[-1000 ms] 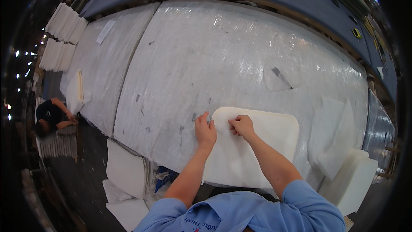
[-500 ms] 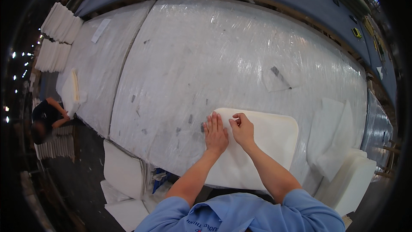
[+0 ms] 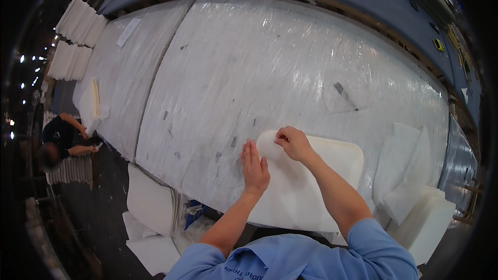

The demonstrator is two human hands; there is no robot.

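Observation:
A white foam pad (image 3: pixel 332 176) with rounded corners lies flat near the front edge of a plastic-wrapped table (image 3: pixel 290 67). My left hand (image 3: pixel 254 165) rests flat, fingers together, on the pad's left edge. My right hand (image 3: pixel 293 142) sits at the pad's far left corner, with its fingers curled and pinching the thin white covering there. Both forearms come in from the lower edge, in blue sleeves.
More white foam pieces (image 3: pixel 402 171) lie at the right, with a thick stack (image 3: pixel 433 223) at the table's corner. White pads (image 3: pixel 150 202) lean on the floor at the left. Another person (image 3: pixel 62 137) bends at the far-left table, near stacked pads (image 3: pixel 78 36).
Both hands have slid to the right along the pad's left edge. My left hand has flattened onto it, and my right hand now pinches at the corner.

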